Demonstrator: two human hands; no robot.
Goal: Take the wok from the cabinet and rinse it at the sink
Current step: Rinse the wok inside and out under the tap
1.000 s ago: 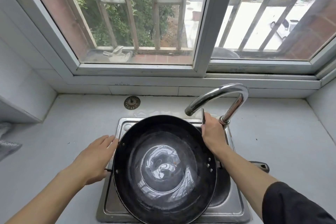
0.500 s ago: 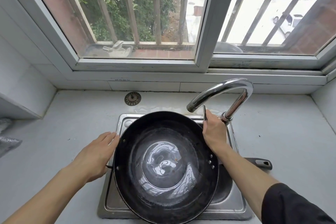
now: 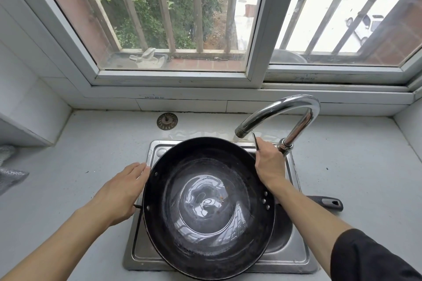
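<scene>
A round black wok (image 3: 209,207), its dark metal dull near the rim and glossy where a shallow pool of water mirrors the window in its bowl, sits over the stainless-steel sink (image 3: 142,251) and covers most of the rectangular basin; rivets dot its inner wall on both sides, and its long black handle (image 3: 327,202), ending in a grey hanging loop, juts out to the right over the counter; the left hand (image 3: 118,191) lies against the wok's left rim with fingers straight and close together, the fingertips at the rim's outer edge, and whether the thumb hooks anything underneath cannot be told; the right hand (image 3: 269,163) curls its fingers round the thin metal lever (image 3: 255,141) of the tap, beside the wok's far right rim; the chrome faucet (image 3: 294,113) rises from its base behind that hand and bends in a smooth polished gooseneck, its spout mouth hanging just above the wok's back edge; a round perforated metal strainer plug (image 3: 167,121) lies flat on the pale, matt countertop (image 3: 80,155) behind the sink; a crumpled grey cloth (image 3: 9,173) shows at the left edge; a dark sleeve (image 3: 370,258) covers the right upper arm; beyond the white-framed window (image 3: 258,29), bars and green foliage.
</scene>
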